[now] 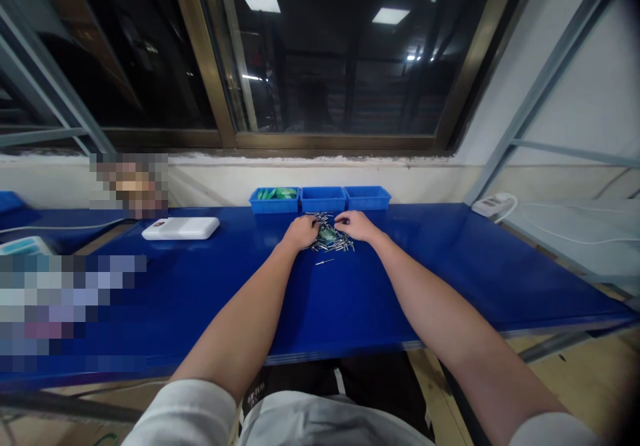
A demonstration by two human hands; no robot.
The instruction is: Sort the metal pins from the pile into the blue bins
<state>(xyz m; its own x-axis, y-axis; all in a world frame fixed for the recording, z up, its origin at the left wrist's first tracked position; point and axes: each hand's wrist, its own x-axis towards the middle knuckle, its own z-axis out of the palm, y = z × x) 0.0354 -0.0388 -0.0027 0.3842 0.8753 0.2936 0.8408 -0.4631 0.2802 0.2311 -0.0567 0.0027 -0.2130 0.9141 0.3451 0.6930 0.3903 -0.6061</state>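
A small heap of thin silver pins that look like blind rivets [343,243] lies on the blue tabletop, with flat green pieces [327,235] among them. My left hand [302,232] rests at the left side of the heap, its fingers curled inward at the pins. From the right, my right hand [357,225] reaches over the heap with thumb and fingers bent together. Whatever either hand's fingertips hold is too small or hidden to make out. One single rivet [325,261] lies apart, nearer to me.
Three blue bins stand in a row by the wall: the left bin [254,205] has green pieces in it, beside a middle bin [323,205] and a right bin [369,204]. A white power bank-like box [181,228] lies left. A white power strip [494,205] sits far right.
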